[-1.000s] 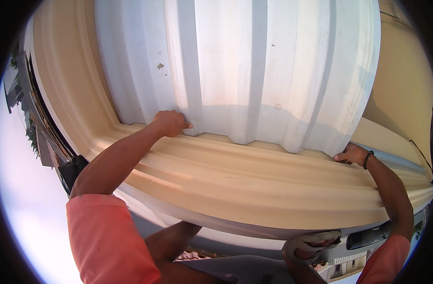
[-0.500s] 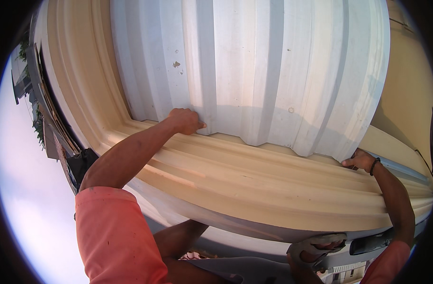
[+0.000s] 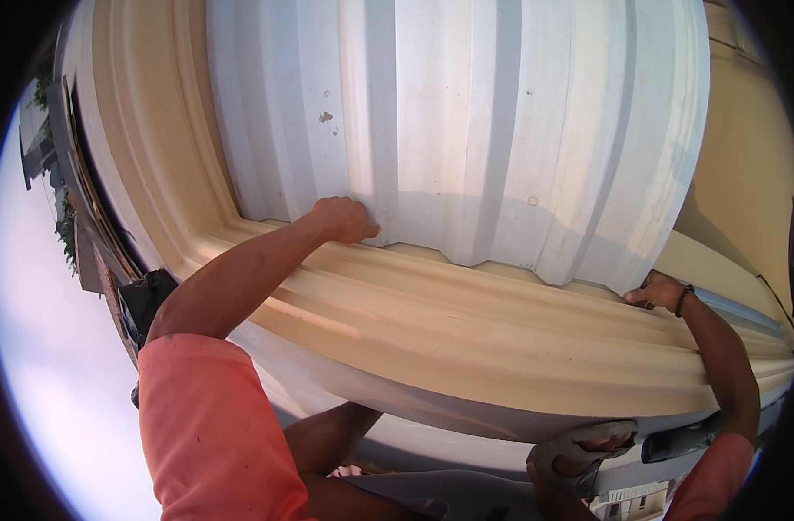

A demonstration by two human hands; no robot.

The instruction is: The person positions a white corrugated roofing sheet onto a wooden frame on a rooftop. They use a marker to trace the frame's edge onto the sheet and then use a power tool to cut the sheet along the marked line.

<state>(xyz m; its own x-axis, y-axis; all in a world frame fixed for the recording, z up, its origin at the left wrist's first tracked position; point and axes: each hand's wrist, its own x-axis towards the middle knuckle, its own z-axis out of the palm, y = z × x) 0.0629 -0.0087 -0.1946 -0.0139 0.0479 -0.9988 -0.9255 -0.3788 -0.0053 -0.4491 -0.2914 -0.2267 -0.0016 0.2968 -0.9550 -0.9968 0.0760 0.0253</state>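
Corrugated sheet (image 3: pixel 449 130), cream moulded ledge (image 3: pixel 501 343), pale sky (image 3: pixel 58 373)

I see a cream ledge (image 3: pixel 492 347) running along the near side and a yellow wall (image 3: pixel 744 156) on my right; green leaves (image 3: pixel 65 227) and pale sky (image 3: pixel 49 373) show on my left.

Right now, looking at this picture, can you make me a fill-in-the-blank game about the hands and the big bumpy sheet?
1. The left hand is at the ____ (upper or lower) edge of the corrugated sheet.
2. The right hand is at the sheet's lower ____ (left or right) corner.
3. The dark bracelet is worn on the ____ (left or right) side.
4. The left sleeve is ____ (green or orange-pink).

Missing words: lower; right; right; orange-pink.
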